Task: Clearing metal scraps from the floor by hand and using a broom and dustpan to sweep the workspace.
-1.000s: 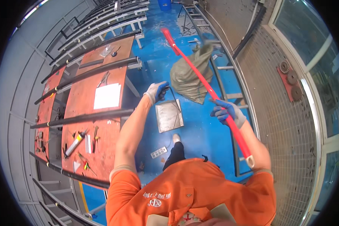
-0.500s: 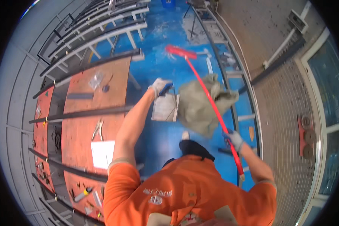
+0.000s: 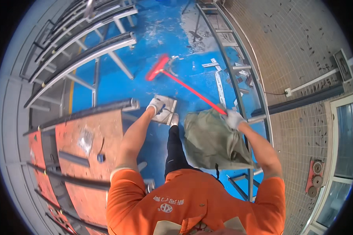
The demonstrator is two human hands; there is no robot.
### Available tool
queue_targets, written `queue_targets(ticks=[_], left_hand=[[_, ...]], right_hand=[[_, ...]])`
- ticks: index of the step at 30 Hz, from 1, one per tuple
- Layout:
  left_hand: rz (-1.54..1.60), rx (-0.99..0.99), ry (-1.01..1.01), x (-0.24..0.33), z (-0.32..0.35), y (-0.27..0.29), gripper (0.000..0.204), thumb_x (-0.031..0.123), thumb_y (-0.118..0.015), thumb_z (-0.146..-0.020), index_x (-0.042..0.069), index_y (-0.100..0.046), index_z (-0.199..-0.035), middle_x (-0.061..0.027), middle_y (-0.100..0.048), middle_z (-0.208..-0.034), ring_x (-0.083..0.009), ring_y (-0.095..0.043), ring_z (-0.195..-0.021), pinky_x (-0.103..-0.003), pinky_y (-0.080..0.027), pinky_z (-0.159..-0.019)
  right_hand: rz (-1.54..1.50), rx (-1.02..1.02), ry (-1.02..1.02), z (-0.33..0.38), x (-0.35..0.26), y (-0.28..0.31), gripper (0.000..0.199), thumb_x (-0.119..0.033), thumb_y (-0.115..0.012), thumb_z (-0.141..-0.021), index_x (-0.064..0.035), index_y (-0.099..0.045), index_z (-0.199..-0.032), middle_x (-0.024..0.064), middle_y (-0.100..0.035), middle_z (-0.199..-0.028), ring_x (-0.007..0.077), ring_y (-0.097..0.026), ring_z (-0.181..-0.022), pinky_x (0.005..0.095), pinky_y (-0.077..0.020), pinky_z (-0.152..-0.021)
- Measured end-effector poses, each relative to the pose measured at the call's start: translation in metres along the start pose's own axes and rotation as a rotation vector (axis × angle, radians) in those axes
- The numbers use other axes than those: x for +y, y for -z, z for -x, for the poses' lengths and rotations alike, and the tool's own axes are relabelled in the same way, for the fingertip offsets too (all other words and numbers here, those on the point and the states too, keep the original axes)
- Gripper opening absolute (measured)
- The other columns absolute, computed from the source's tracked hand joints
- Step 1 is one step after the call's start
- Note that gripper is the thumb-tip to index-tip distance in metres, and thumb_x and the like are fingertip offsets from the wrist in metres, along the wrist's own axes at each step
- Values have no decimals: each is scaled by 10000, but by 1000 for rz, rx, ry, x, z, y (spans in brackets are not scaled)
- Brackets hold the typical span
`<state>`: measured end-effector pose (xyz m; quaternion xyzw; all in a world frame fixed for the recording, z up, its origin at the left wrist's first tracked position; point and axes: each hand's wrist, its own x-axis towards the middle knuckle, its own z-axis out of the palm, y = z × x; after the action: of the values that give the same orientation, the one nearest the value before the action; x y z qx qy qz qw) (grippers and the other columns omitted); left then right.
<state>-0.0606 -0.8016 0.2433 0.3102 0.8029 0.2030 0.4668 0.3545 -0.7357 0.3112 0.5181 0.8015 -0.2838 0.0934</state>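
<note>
So the big change from half a second ago is that the broom with the long red handle and red head (image 3: 188,88) has swung left: its blurry head used to be off to the right on the far side of the pan, and now it's over the blue floor (image 3: 113,84) pretty much straight beyond the pan. The right hand (image 3: 234,118), in a pale glove, is closed snugly round the near end of the handle, just above the lumpy olive-green woven sack (image 3: 208,137). The left hand (image 3: 157,105), in a white-and-blue glove, sits right over the flat, light-grey square dustpan (image 3: 162,118); its fingers are curled in, I'd say round the pan's thin handle, but the blur and the glove make that hard to swear to. A pale shoe (image 3: 175,119) is now right beside the pan too, where it was clearly apart before. For the work in hand, I reckon that means broom head and pan are roughly in line, floor between them, while the long white strips (image 3: 219,86) lie well to the right of the head.
</note>
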Motion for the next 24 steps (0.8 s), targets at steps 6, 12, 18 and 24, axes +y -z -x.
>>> queue_targets(ticks=[6,12,18,24], left_hand=[[-439,58,47,-47,-161,4,234,157,-575,-746,5,-674,-894,-170,-684,-887,-340,-646,-795,-388,-517,-705],[-443,81,76,-71,-262,30,326,226,-580,-766,35,-619,-1028,-199,-662,-973,-371,-624,-942,-418,-487,-840],[-379,89,99,-75,-305,51,330,118,-545,-745,29,-600,-1058,-169,-665,-956,-353,-628,-914,-398,-494,-808],[-356,120,67,-62,-361,73,326,158,-534,-774,27,-601,-1065,-177,-650,-1013,-353,-618,-934,-393,-484,-837]], right_hand=[[233,105,274,-281,-87,1,299,-311,-452,-927,-55,-604,-938,184,-673,-899,384,-628,-827,477,-489,-742],[166,-192,-108,-437,-124,27,346,-324,-415,-922,-61,-635,-972,177,-678,-981,364,-640,-890,465,-493,-799],[333,-237,-223,-348,-9,74,363,-358,-387,-943,-79,-602,-1031,150,-684,-980,361,-639,-898,462,-489,-797],[293,-137,-436,-247,1,111,329,-347,-433,-942,-92,-605,-1060,164,-687,-923,386,-639,-822,463,-497,-727]])
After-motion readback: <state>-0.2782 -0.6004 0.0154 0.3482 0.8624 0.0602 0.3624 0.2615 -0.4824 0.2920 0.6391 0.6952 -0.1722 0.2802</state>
